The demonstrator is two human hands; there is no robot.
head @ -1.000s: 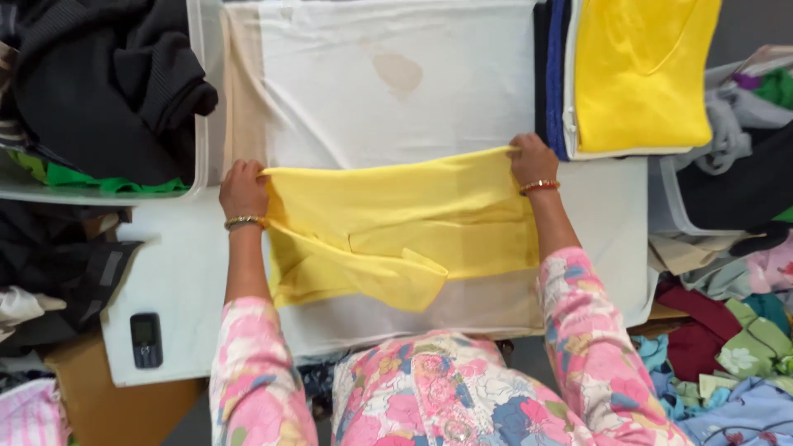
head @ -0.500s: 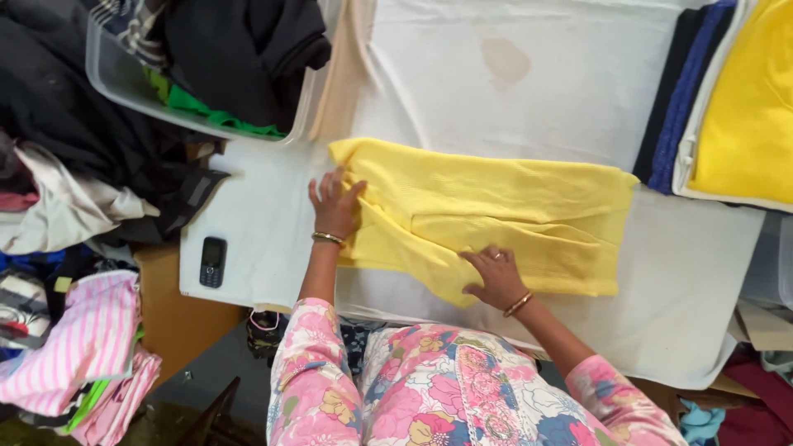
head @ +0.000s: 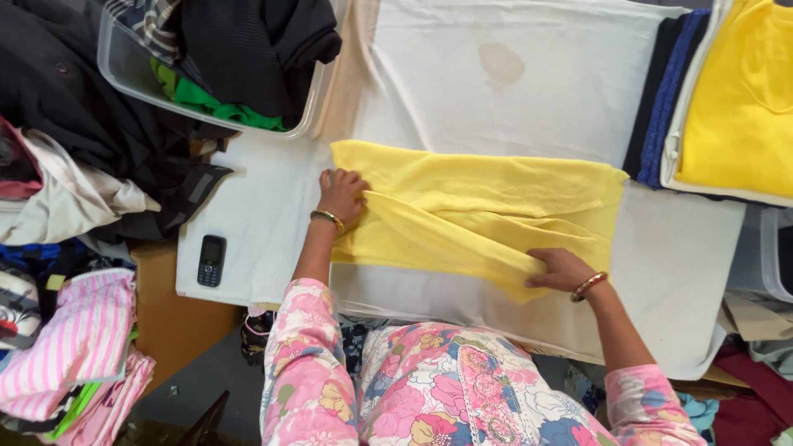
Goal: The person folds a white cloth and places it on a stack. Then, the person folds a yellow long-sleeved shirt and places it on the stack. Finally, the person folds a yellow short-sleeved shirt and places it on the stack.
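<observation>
yellow garment point(head: 479, 219): soft matt cloth | bin point(head: 124, 70): clear glossy plastic

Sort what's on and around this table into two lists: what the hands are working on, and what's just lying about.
In hand: yellow garment, left hand pressing its left edge, right hand gripping its lower fold, white cloth underneath.

Lying about: mobile phone, clear bin of dark clothes, folded stack, pink striped clothes.

The person wears a long-sleeved top in a pink floral print — blooms of pink, white, yellow and some blue. The left hand point(head: 342, 194) has a thin bangle, seemingly gold-green; the right hand point(head: 562, 268) a gold-and-red one.
</observation>
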